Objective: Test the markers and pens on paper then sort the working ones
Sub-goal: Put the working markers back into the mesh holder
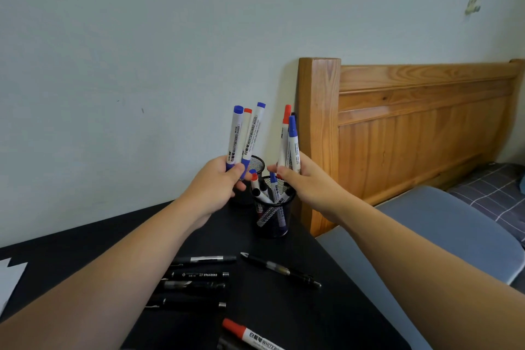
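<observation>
Pointing upward, near-vertical: markers (245,136) in both hands' grip.

Two bare forearms, left hand (216,182) and right hand (305,182), without sleeves, rings or watch

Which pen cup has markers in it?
The nearer black mesh cup, just below the right hand, holds several markers. The other mesh cup sits behind it, mostly hidden by the left hand, and no markers show in it.
</observation>
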